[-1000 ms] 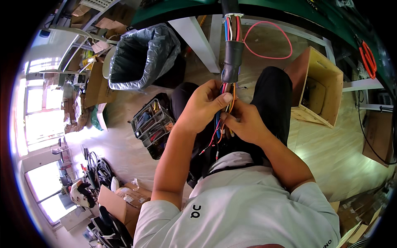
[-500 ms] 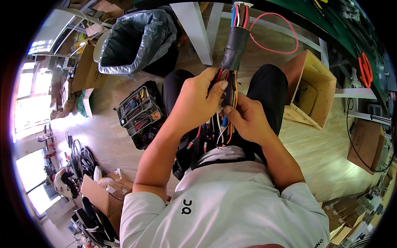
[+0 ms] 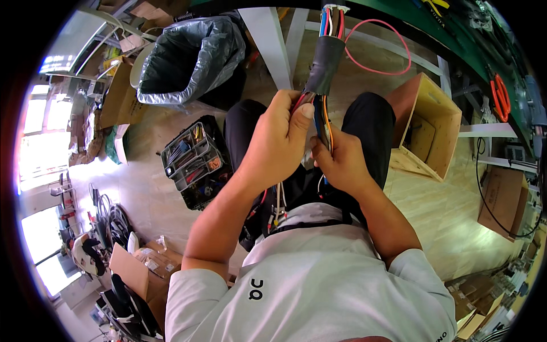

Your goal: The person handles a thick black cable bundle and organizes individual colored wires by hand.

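A bundle of coloured wires comes down from the table edge and passes through a black sleeve. Below the sleeve it splits into two groups. My left hand is closed on the left group, with red and dark strands showing above its thumb. Orange, black and blue wires run into my right hand, pinched between thumb and fingers. Loose wire ends with small red and yellow terminals dangle over my lap. My fingers hide the wires' middle stretch.
A pink wire loop hangs beside the sleeve. An open wooden box stands right of my knees. On the left are a lined bin and a tool organizer. Red-handled pliers lie on the green table.
The two wire groups below the sleeve have been drawn further apart. My right hand has shifted slightly right and its wires bow outward. Loose ends below have swung and are partly hidden.
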### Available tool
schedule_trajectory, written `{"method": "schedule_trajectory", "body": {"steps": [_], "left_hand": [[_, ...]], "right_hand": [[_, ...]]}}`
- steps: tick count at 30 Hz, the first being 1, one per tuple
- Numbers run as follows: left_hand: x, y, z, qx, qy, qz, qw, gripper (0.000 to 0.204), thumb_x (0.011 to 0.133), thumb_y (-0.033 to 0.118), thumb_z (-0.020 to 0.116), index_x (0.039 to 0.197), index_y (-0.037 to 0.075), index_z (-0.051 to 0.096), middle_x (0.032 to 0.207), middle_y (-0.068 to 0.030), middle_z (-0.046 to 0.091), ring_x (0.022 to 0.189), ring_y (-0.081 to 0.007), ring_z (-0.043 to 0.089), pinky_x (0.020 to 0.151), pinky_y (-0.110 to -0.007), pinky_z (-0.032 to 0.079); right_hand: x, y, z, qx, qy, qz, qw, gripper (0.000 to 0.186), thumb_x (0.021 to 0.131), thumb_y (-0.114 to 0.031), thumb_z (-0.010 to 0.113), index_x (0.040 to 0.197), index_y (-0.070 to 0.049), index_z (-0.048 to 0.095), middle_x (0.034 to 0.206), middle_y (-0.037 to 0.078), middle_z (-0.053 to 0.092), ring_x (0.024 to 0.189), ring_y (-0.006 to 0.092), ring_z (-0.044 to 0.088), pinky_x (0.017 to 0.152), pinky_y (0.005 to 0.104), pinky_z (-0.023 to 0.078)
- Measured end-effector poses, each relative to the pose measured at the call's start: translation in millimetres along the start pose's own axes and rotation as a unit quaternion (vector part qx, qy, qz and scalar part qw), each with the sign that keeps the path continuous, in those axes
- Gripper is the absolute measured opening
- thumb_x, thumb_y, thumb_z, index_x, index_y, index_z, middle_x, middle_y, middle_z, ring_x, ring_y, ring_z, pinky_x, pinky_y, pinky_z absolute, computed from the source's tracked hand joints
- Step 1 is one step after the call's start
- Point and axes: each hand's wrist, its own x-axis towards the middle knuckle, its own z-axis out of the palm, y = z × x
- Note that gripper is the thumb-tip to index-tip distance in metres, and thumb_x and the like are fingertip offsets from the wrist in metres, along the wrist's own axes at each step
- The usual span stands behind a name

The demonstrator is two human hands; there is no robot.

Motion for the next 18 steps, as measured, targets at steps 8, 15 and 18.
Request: {"method": "schedule_trajectory", "body": {"steps": [8,15,18], "left_hand": [[1.5,-3.0,-4.8,0.087,-0.013,0.032,0.996,0.041,0.1,0.036,0.054,0.109,-0.004,0.053,0.075,-0.0088,0.057,0.06,-0.0122,0.054,0.058,-0.029,0.046],[-2.0,1.8,-12.4,-0.102,-0.074,-0.093,0.988,0.039,0.098,0.029,0.058,0.117,-0.005,0.054,0.081,-0.0042,0.06,0.065,-0.0087,0.056,0.059,-0.023,0.047],[-2.9,1.8,-9.6,-0.12,-0.072,-0.079,0.987,0.039,0.1,0.028,0.054,0.119,-0.005,0.053,0.081,-0.0054,0.06,0.065,-0.0108,0.057,0.061,-0.024,0.048]], "right_hand": [[-1.5,-9.9,1.0,-0.026,-0.046,-0.096,0.994,0.034,0.096,-0.033,0.054,0.095,0.001,0.052,0.07,0.021,0.059,0.065,0.0436,0.059,0.059,0.0497,0.045],[3.4,2.0,-6.6,0.186,-0.122,-0.022,0.975,0.04,0.101,-0.038,0.046,0.09,-0.002,0.062,0.083,0.014,0.065,0.07,0.0275,0.064,0.065,0.0366,0.049],[10.5,15.1,-3.0,0.362,-0.173,0.002,0.916,0.044,0.103,-0.04,0.045,0.101,0.0,0.065,0.089,0.004,0.065,0.086,0.0107,0.06,0.077,0.0273,0.049]]}}
